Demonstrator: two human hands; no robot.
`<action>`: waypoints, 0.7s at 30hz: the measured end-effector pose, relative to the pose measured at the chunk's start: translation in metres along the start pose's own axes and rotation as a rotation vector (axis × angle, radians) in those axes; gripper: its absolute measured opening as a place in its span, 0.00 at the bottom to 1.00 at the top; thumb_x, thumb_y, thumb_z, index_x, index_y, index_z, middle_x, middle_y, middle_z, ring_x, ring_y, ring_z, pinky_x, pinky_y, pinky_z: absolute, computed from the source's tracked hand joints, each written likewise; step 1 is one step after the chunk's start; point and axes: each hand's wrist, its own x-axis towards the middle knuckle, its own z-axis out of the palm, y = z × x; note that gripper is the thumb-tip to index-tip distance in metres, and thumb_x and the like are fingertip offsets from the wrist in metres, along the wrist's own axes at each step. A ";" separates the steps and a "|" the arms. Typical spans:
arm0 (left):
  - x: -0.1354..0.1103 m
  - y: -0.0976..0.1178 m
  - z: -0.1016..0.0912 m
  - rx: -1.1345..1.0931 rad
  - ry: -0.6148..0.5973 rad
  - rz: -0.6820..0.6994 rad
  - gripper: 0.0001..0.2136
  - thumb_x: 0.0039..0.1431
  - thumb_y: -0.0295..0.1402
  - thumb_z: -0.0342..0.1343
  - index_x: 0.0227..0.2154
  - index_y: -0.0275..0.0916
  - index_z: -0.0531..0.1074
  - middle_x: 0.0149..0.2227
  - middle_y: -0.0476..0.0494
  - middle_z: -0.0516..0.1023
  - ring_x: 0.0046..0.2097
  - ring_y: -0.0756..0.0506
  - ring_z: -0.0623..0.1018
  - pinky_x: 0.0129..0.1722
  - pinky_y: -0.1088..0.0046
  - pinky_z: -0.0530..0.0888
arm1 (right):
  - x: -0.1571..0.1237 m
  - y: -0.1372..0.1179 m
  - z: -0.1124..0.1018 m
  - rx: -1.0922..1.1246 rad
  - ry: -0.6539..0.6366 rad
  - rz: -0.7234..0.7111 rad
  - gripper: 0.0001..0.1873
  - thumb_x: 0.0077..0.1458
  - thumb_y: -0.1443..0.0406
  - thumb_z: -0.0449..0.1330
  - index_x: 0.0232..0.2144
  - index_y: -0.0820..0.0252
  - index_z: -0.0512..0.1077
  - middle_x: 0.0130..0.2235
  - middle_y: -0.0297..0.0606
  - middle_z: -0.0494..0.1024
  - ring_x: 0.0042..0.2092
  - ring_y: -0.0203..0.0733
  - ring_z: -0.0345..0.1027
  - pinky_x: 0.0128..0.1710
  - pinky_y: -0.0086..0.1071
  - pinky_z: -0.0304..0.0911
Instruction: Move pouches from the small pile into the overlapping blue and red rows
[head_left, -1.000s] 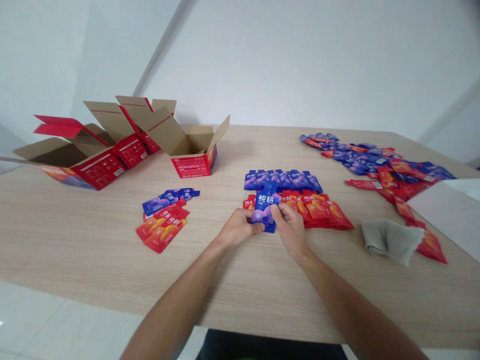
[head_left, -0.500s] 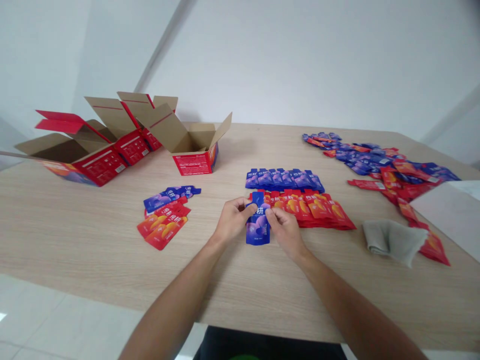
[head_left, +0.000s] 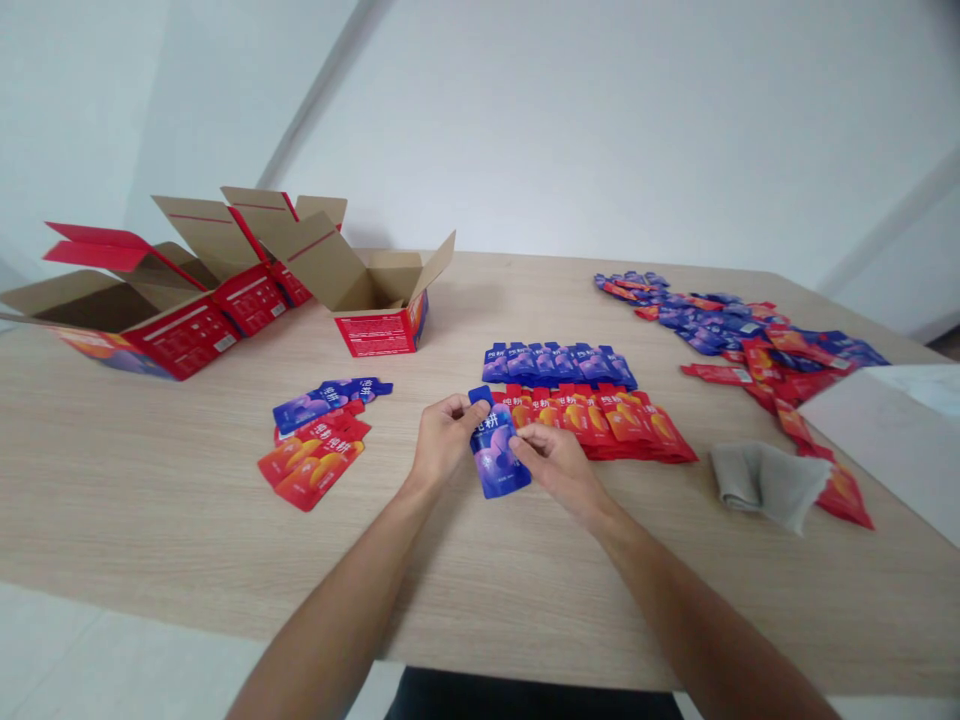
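While the wood-grain surface (head_left: 187, 540) takes up most of the lower view, open red cartons (head_left: 191, 335) stand side by side at far left, flaps up, and a separate carton (head_left: 375, 335), also open, sits just right of them. Mixed pile (head_left: 705, 320) of blue and red pouches sprawls along the right side; white object (head_left: 885, 440) at the right edge, type unclear. Row of red pouches (head_left: 607, 420) lies overlapping near the middle, row of blue pouches (head_left: 559, 363) right behind it. Small group of pouches (head_left: 322, 455), blue behind red, fanned out on the left. Folded grey cloth (head_left: 769, 480) is beside the pile's near end. Left hand (head_left: 442, 440) clamped on the upper left of a single blue pouch (head_left: 495, 460); right hand (head_left: 555, 465) pinches its right edge. Pouch is tilted, printed side showing, between both hands, near the red row's left end. Cannot tell whether its bottom touches the surface.
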 end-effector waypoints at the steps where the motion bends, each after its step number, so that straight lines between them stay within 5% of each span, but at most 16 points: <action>1: 0.001 0.000 0.000 -0.011 -0.007 -0.017 0.18 0.51 0.47 0.66 0.24 0.35 0.74 0.24 0.50 0.73 0.26 0.52 0.68 0.28 0.76 0.65 | 0.001 -0.001 -0.003 0.005 0.012 0.006 0.20 0.58 0.49 0.63 0.33 0.61 0.76 0.33 0.39 0.79 0.34 0.42 0.72 0.33 0.31 0.65; 6: 0.002 0.000 0.002 -0.040 -0.007 -0.087 0.17 0.55 0.45 0.62 0.36 0.35 0.80 0.32 0.45 0.80 0.32 0.48 0.76 0.34 0.72 0.72 | 0.012 -0.003 -0.040 -0.116 0.236 -0.003 0.19 0.56 0.50 0.63 0.34 0.61 0.81 0.32 0.38 0.79 0.33 0.43 0.71 0.31 0.32 0.64; 15: 0.002 -0.011 0.004 0.094 -0.050 -0.053 0.09 0.53 0.33 0.60 0.34 0.36 0.80 0.28 0.46 0.80 0.30 0.48 0.76 0.33 0.73 0.71 | 0.092 0.020 -0.155 -0.266 0.734 0.126 0.22 0.45 0.58 0.69 0.40 0.66 0.82 0.31 0.40 0.80 0.31 0.43 0.72 0.29 0.32 0.66; 21: 0.003 -0.015 0.003 0.164 -0.066 -0.049 0.08 0.53 0.33 0.58 0.33 0.37 0.80 0.28 0.46 0.80 0.30 0.47 0.77 0.32 0.72 0.71 | 0.141 0.031 -0.181 -0.558 0.837 0.248 0.19 0.49 0.64 0.67 0.44 0.67 0.82 0.29 0.42 0.79 0.26 0.40 0.70 0.26 0.31 0.67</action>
